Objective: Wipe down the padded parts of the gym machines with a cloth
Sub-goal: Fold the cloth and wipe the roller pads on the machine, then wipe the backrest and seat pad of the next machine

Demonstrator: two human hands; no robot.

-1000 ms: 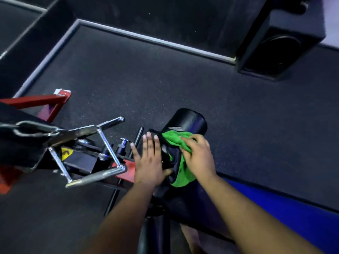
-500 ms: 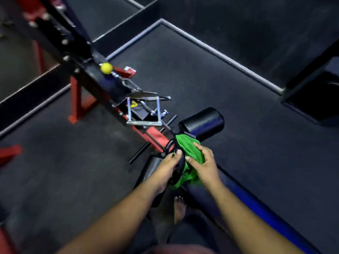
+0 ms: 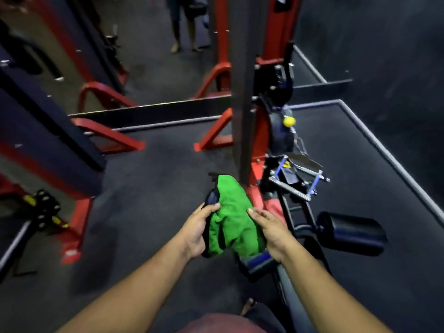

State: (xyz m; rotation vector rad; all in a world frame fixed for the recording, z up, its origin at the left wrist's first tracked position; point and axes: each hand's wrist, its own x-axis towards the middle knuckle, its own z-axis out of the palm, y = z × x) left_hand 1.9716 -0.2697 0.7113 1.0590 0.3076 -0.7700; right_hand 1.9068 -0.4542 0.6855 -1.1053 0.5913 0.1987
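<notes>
Over on the left stand the red machine frames (image 3: pixel 81 212), with nothing padded there within the person's reach. Moving in, the left hand (image 3: pixel 197 230) curls its fingers round the edge of the green cloth (image 3: pixel 230 219), gripping it along with something dark underneath that I can't make out. The cloth hangs bunched in the air between both hands, lifted off any pad. The right hand (image 3: pixel 270 230) lies against the cloth's other side, fingers fairly straight, pressing rather than clasping. Further right, the black roller pad (image 3: pixel 352 233) sits low on its arm, well apart from the cloth, below the chrome handle (image 3: pixel 296 186). As I judge it, the loose folds could slip from that one-sided grip, or snag on the handle and cable hardware during the reach across. A bunched cloth would also wipe the pad patchily.
</notes>
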